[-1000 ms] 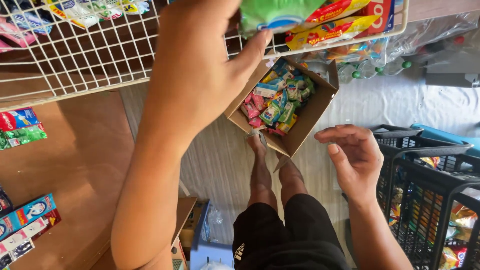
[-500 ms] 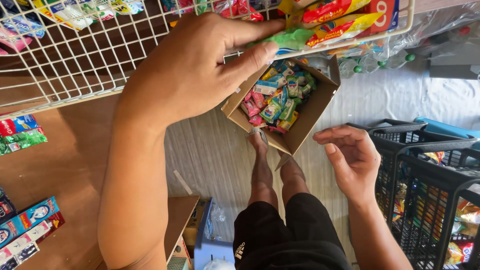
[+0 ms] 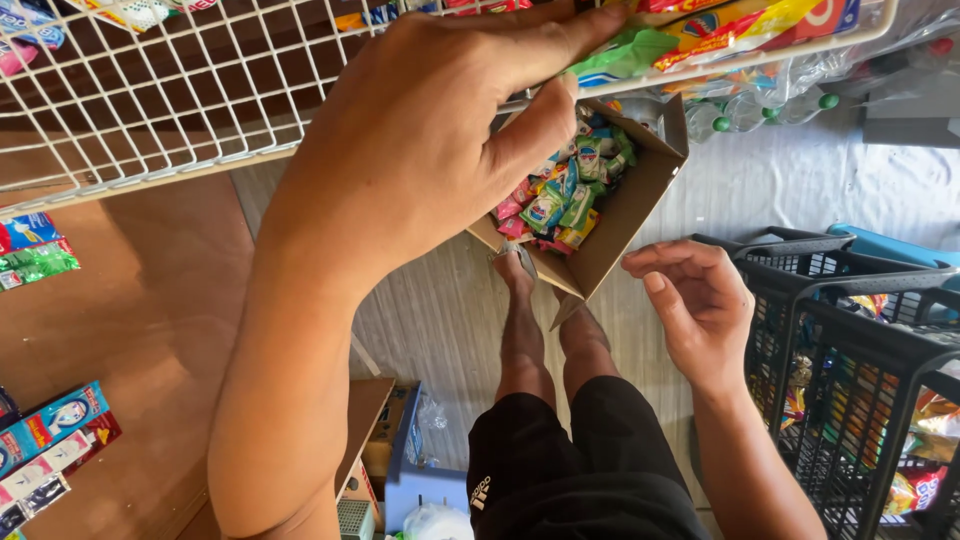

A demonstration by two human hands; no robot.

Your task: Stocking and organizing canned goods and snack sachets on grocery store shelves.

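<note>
Left hand: the left hand [image 3: 440, 150] is raised to the white wire rack [image 3: 150, 90], fingers stretched forward and thumb curled under, pinching a green sachet [image 3: 625, 55] at the rack's front edge; the grip looks light, at the packet's near end only.
Right hand: the right hand [image 3: 695, 300] hangs low over the floor, palm turned inward, fingers half curled and holding nothing.
Green sachet: soft, glossy plastic, flat and slightly crumpled, lying among red and yellow packets [image 3: 760, 25] on the rack, probably so that it joins the row of like goods.
Wire rack: thin white coated rods in a square grid, tilted toward the viewer so that the goods can be seen from the front.
Cardboard box [image 3: 600, 200]: brown, open-topped, flaps turned out, standing on the floor just in front of the person's bare feet [image 3: 520, 275]; within easy reach from above.
Box contents: a loose heap of small wrapped sachets [image 3: 560, 195] in pink, green and blue, shiny and creased.
Counter: a smooth brown wooden counter [image 3: 140, 320] to the left carries flat boxed tubes [image 3: 50, 430] and small packets [image 3: 35, 250] along its edge.
Crates: black plastic lattice crates [image 3: 860, 350] stand to the right, with bright packets inside.
Floor: pale ribbed matting [image 3: 440, 320].
Bottles: clear plastic bottles with green caps [image 3: 760, 105] lie beyond the box.
</note>
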